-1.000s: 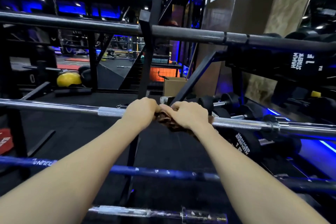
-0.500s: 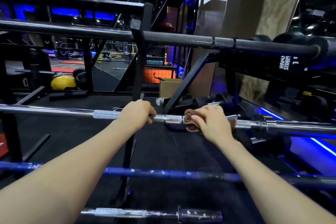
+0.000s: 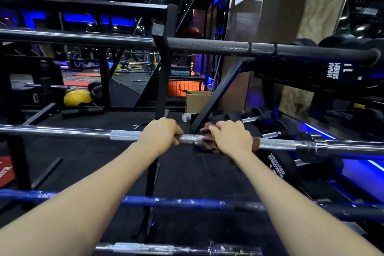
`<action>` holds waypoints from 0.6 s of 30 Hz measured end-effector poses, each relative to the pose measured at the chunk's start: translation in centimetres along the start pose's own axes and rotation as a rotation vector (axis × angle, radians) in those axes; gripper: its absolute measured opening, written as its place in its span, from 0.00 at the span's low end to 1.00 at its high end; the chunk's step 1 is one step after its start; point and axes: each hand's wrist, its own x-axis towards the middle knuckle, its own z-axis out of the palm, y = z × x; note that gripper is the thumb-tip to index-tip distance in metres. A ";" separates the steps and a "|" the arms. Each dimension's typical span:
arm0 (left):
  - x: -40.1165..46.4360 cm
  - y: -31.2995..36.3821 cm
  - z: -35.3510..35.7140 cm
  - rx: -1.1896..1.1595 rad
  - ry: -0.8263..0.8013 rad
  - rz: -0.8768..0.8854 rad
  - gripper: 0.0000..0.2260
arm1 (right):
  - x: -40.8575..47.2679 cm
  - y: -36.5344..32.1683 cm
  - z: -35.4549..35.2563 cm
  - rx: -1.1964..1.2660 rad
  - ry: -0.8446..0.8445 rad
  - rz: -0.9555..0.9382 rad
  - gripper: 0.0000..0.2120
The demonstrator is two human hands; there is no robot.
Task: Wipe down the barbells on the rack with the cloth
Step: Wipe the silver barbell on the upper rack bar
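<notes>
left hand (image 3: 161,134): fingers curled, gripping | right hand (image 3: 229,137): curled, gripping | both arms extended

Open gaps btw the stacked bars: black bar (image 3: 207,48) up top, chrome bar (image 3: 62,132) mid, blue bar (image 3: 176,201) below, another chrome bar (image 3: 166,248) at bottom. Rack post (image 3: 161,81) cuts thru centre, slanted brace (image 3: 218,97) just right of it. Dumbbells (image 3: 276,164) crowd low right. Chrome bar's left stretch is bare; collar (image 3: 309,143) blocks far right.
</notes>
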 end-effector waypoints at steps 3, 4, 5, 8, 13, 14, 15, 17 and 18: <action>0.0 -0.2 0.2 -0.004 0.009 0.002 0.11 | 2.4 -1.0 -1.2 0.052 -0.162 0.199 0.17; 0.0 -0.2 0.2 -0.008 0.009 -0.005 0.12 | 2.2 -1.1 -1.1 0.044 -0.167 0.198 0.16; 0.1 -0.5 0.3 -0.012 0.008 -0.010 0.13 | 1.6 -0.9 -0.6 0.023 -0.111 0.145 0.16; 0.2 -0.7 0.1 -0.025 -0.002 -0.012 0.07 | -2.5 0.7 1.9 0.044 0.318 -0.174 0.17; 0.7 -0.7 -0.1 0.039 -0.075 -0.016 0.09 | -1.9 -0.2 2.0 -0.074 0.217 -0.149 0.28; 0.7 -0.7 -0.1 0.047 -0.074 -0.013 0.09 | -1.0 -1.0 1.0 -0.041 0.123 -0.051 0.27; 0.8 -0.7 -0.1 0.053 -0.064 -0.006 0.10 | 0.2 -1.4 0.4 -0.025 0.065 0.017 0.24; 0.7 -0.6 0.0 0.057 -0.054 0.003 0.10 | 1.6 -2.2 -0.4 0.021 -0.100 0.119 0.18; 0.7 -0.6 0.0 0.055 -0.062 -0.003 0.10 | 1.2 -2.9 -0.4 -0.022 -0.096 0.086 0.17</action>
